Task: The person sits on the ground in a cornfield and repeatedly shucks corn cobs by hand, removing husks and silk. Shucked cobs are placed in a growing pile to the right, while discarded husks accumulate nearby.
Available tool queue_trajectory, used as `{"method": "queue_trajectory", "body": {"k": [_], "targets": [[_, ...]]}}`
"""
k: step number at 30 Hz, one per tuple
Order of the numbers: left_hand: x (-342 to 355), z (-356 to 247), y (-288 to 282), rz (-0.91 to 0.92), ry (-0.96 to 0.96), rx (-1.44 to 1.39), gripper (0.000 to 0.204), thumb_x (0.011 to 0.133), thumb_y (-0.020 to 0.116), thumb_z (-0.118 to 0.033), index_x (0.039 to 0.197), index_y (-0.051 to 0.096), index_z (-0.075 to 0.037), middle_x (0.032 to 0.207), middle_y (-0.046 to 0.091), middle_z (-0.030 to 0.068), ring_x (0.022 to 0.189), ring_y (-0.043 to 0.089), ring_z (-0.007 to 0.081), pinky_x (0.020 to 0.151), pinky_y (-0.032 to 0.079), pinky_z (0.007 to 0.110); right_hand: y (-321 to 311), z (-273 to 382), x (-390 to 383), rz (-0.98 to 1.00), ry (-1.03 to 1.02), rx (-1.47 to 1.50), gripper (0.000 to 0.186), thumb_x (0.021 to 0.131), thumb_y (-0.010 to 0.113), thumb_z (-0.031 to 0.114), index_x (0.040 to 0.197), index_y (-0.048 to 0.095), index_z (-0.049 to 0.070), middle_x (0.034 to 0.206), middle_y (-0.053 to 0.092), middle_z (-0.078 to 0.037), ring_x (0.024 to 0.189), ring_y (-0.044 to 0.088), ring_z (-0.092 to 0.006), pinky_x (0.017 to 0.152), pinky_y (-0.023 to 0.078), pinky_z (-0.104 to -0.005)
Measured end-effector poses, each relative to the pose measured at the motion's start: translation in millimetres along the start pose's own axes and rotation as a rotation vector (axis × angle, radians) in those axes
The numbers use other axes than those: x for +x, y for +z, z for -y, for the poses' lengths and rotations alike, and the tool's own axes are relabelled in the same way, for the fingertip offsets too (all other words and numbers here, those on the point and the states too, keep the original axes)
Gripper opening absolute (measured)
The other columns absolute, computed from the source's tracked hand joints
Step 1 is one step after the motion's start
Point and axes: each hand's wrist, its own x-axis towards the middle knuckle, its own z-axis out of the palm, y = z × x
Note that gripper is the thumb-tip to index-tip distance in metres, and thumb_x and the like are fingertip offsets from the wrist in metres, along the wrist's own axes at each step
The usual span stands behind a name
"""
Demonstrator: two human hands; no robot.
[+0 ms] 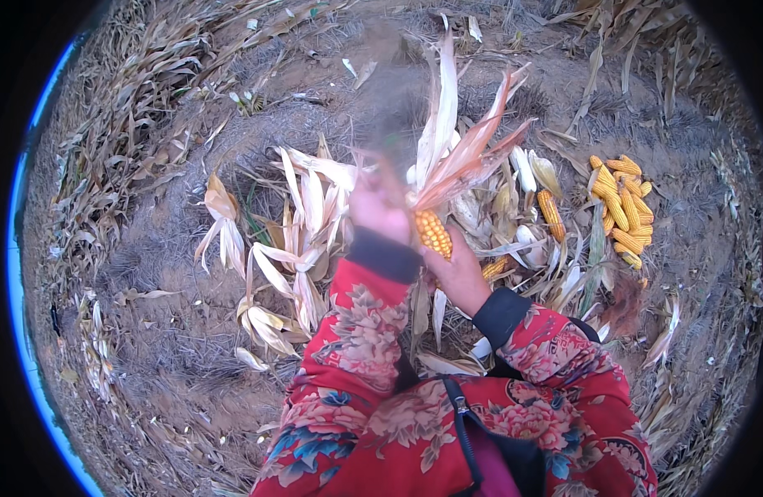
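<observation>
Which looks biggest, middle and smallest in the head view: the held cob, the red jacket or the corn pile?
1. Red jacket
2. Corn pile
3. Held cob, partly hidden by the right hand

Brown ground (170, 236), heaped corn cobs (627, 199), strewn husks (313, 203), probably straw (191, 360)

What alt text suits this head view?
A person's right hand holds a partly husked corn cob, husk leaves splayed beyond it, beside the blurred left hand. Loose husks litter the soil; a pile of bare cobs lies to the right.
</observation>
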Motion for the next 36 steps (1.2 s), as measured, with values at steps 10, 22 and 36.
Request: {"method": "queue_trajectory", "body": {"k": [10,22,36], "targets": [[-21.9,9.4,20.9,0.174,0.578,0.436,0.034,0.101,0.045,-0.038,0.077,0.043,-0.014,0.058,0.031,-0.0032,0.051,0.031,0.0158,0.057,0.041,0.036,18.8,0.8,-5.2,0.102,0.228,0.444,0.029,0.097,0.054,0.031,0.11,0.05,0.005,0.084,0.056,-0.004,0.06,0.056,-0.0116,0.046,0.048,-0.0254],[1.7,8.0,-2.0,0.73,0.525,1.28,0.057,0.082,0.076,-0.035,0.12,0.059,0.004,0.103,0.066,0.0123,0.087,0.064,0.0159,0.071,0.051,0.029,-36.7,4.1,20.7,0.007,0.103,-0.23,0.045,0.089,0.065,0.034,0.108,0.049,-0.003,0.076,0.058,-0.009,0.062,0.063,-0.0161,0.049,0.052,-0.0304],[2.8,28.4,-7.0,0.374,0.264,0.99,0.036,0.093,0.063,-0.018,0.12,0.047,0.0,0.093,0.057,0.0069,0.074,0.058,0.0156,0.064,0.054,0.03,-41.3,7.3,8.6,-0.063,-0.348,-1.157,0.046,0.084,0.067,0.033,0.109,0.053,-0.004,0.09,0.065,-0.024,0.078,0.066,-0.0407,0.07,0.053,-0.0472]]}}
